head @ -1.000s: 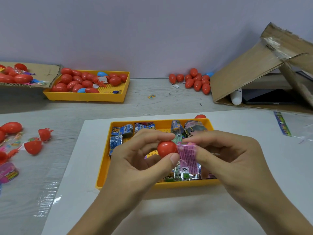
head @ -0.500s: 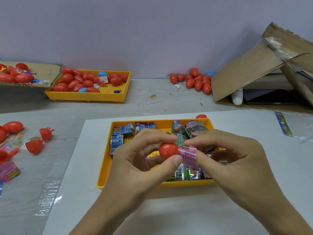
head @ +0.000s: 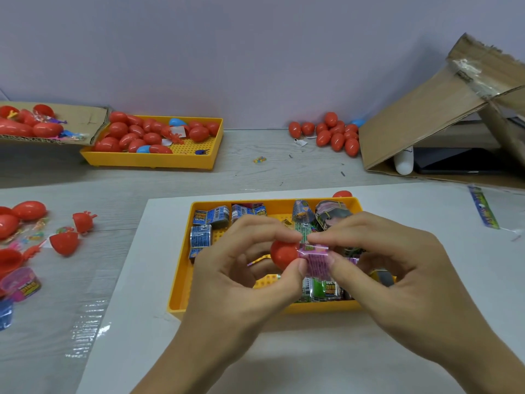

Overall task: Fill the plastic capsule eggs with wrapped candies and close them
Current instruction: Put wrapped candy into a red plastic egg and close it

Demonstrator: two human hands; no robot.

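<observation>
My left hand point(head: 241, 268) pinches a red egg half point(head: 282, 253) between thumb and forefinger, its open side turned right. My right hand point(head: 397, 268) pinches a pink wrapped candy point(head: 315, 261) and holds it against the egg half's mouth; how far it sits inside I cannot tell. Both hands hover over a yellow tray point(head: 181, 280) filled with several wrapped candies point(head: 211, 217) in blue, green and dark wrappers.
A second yellow tray point(head: 187, 160) of red eggs stands at the back left beside a cardboard flap point(head: 82, 118). A pile of red eggs point(head: 335, 135) lies at the back centre. Loose egg halves point(head: 65, 243) and candies lie at left. A tilted cardboard box point(head: 426, 109) stands at right.
The pink candy has been pushed leftward against the red egg half and now looks more crumpled and shorter. Both hands stayed over the tray, drawn slightly closer together.
</observation>
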